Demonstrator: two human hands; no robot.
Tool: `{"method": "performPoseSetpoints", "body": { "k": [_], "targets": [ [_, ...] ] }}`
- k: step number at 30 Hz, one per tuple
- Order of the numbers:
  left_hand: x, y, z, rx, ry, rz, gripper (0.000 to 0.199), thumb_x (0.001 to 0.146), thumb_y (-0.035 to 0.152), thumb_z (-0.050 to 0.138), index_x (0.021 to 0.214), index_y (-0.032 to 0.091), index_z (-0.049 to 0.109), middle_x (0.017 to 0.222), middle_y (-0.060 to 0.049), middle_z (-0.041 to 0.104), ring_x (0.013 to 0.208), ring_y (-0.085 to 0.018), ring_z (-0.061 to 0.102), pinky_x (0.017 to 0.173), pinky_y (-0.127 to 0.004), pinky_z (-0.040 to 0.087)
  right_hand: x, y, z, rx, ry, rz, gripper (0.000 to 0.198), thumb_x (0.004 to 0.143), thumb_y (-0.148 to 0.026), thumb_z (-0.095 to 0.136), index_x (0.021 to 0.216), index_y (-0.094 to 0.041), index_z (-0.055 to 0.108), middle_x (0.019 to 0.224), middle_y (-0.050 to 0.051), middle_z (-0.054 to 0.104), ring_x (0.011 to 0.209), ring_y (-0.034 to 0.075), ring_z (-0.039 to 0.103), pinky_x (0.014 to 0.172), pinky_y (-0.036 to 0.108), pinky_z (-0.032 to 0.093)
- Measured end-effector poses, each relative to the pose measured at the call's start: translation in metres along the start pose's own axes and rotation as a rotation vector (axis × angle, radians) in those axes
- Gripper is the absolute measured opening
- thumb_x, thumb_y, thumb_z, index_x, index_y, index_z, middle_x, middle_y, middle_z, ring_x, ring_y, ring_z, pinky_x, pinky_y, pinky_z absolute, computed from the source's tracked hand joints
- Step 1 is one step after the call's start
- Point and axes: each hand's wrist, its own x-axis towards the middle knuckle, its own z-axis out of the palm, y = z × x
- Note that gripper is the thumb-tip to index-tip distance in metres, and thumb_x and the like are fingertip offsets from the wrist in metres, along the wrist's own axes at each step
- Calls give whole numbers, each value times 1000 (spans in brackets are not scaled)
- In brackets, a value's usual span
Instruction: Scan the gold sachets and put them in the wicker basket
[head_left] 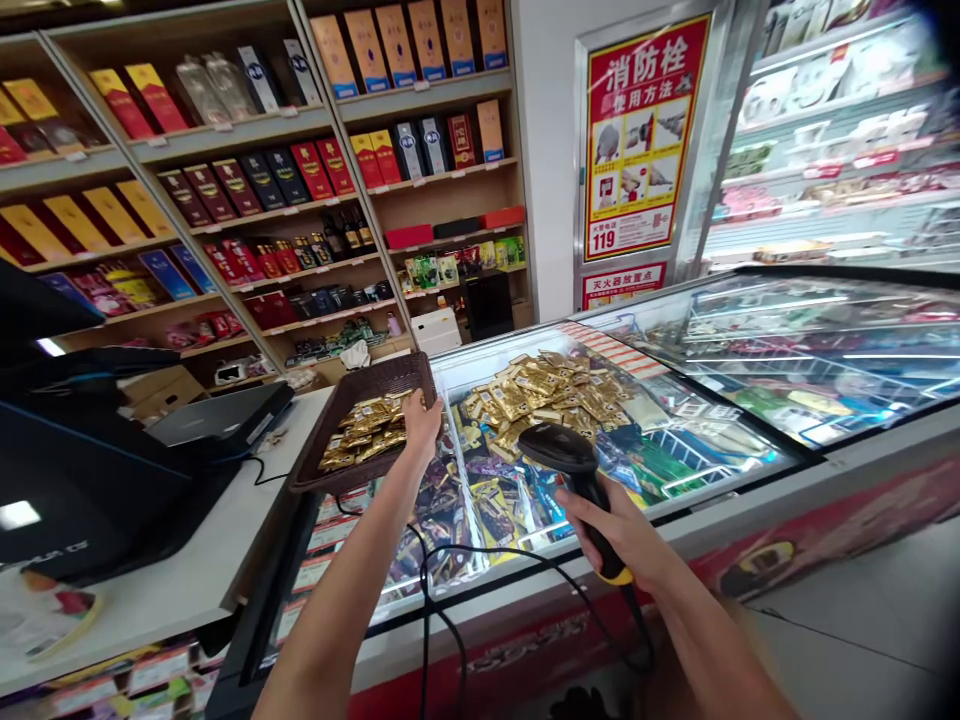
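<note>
My right hand (pixel 611 525) is wrapped round the handle of a black barcode scanner (pixel 559 447) with a yellow base, its head tilted over the freezer lid. My left hand (pixel 422 418) grips the right side of a brown wicker basket (pixel 307 455), thumb by the rim and fingers on the inner side. Several small gold foil packets (pixel 364 430) lie in the basket, close to those fingers. A larger heap of matching gold packets (pixel 547 390) is spread on the glass freezer top (pixel 480 570), just beyond the scanner. My left fingertips are partly hidden.
A black scanner cable (pixel 510 550) loops across the freezer front. On the left, a white counter (pixel 247 520) carries a dark checkout machine (pixel 82 470). Shelves of boxed bottles (pixel 240 185) line the back wall beside a red fire-hydrant sign (pixel 645 140). More freezer (pixel 825 350) extends right.
</note>
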Motion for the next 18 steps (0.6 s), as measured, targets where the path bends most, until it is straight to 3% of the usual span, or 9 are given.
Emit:
{"method": "performPoseSetpoints", "body": {
  "k": [6,10,14,18],
  "targets": [
    [-33,21,84,178,-198,57,25,74,41,68,88,20,65,107,-11,63,111,-29,55,92,-39,41,-8,-4,-28,47,82,0,47,73,-56,72,94,-20,51,50,-10,47,28,6,39,30,19,29],
    [-46,18,124,336,-99,-97,47,58,51,80,81,18,56,119,-21,56,123,-41,44,94,-49,36,-16,-8,-47,68,130,-20,46,74,-55,72,96,-20,51,52,-10,48,29,6,39,31,19,30],
    [-47,11,142,391,-22,-139,68,44,49,87,89,18,47,128,-27,45,130,-47,33,95,-53,33,-20,-7,-60,91,162,-12,48,72,-56,73,96,-21,51,53,-10,47,31,6,39,31,20,30],
    [-39,6,143,250,14,-145,64,42,33,88,79,24,37,120,-21,49,130,-44,32,91,-50,38,-19,-4,-63,98,166,-13,49,72,-56,73,96,-21,51,54,-10,47,31,6,40,32,20,29]
  ]
}}
